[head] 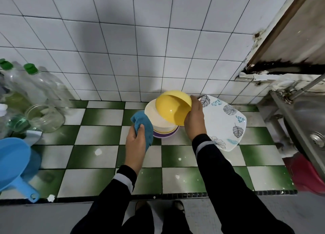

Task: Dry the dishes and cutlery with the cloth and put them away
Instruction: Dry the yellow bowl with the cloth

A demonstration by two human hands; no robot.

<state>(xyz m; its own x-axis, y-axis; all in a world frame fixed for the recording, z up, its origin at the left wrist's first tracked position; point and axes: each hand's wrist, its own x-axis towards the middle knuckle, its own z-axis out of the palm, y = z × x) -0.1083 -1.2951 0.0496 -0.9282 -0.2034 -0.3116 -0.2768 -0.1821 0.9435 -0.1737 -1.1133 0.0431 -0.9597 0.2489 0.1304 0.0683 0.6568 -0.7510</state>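
head cam, facing down, close over counter point(105, 156)

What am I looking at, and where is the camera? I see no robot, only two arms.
There is no machine: a person works with bare hands, and the one picture comes from a wide-angle camera worn on the head, looking down. The left hand grips a blue terry cloth. The right hand holds a round yellow bowl tilted above a cream bowl stacked on purple dishes. Beside the stack lies a square white plate with leaf prints. The stack and plate rest on a green-and-white tiled counter. At the left stand clear bottles with green caps, a glass jar and a blue plastic scoop; a steel sink is at the right.
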